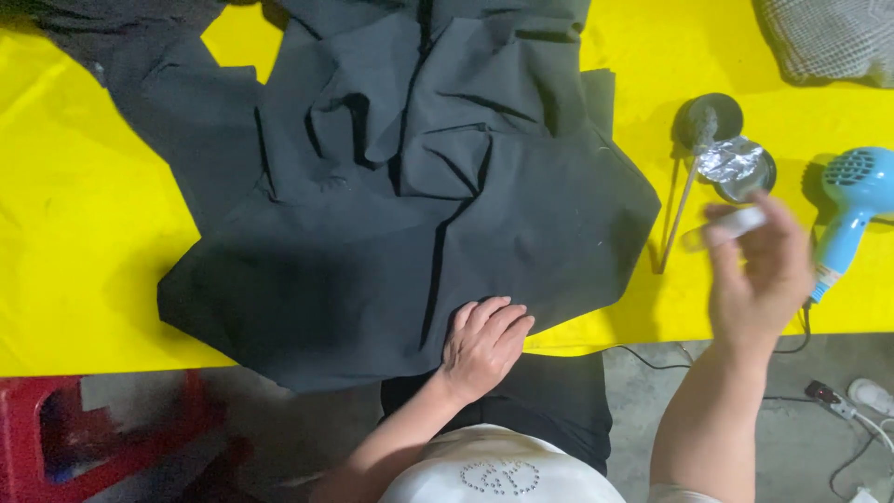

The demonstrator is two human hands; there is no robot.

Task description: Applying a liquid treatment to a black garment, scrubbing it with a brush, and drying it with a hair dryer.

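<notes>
A crumpled dark grey garment [400, 196] lies spread over the yellow table [74, 233]. My left hand [482, 343] rests flat on the garment's near edge, fingers together, holding nothing. My right hand [759, 279] is raised above the table's right side, blurred by motion, and pinches a small pale clear tube-like object [736, 225] between thumb and fingers. Just beyond that hand stand two small round dishes, one dark [712, 114] and one lined with foil [738, 166], with a thin stick [678, 212] leaning from them.
A light blue hair dryer [852, 200] lies at the table's right edge, its cord dropping to the floor. A grey checked cloth [829, 37] sits at the far right corner. A red stool [84, 433] stands below left. Cables and a plug [838, 401] lie on the concrete floor.
</notes>
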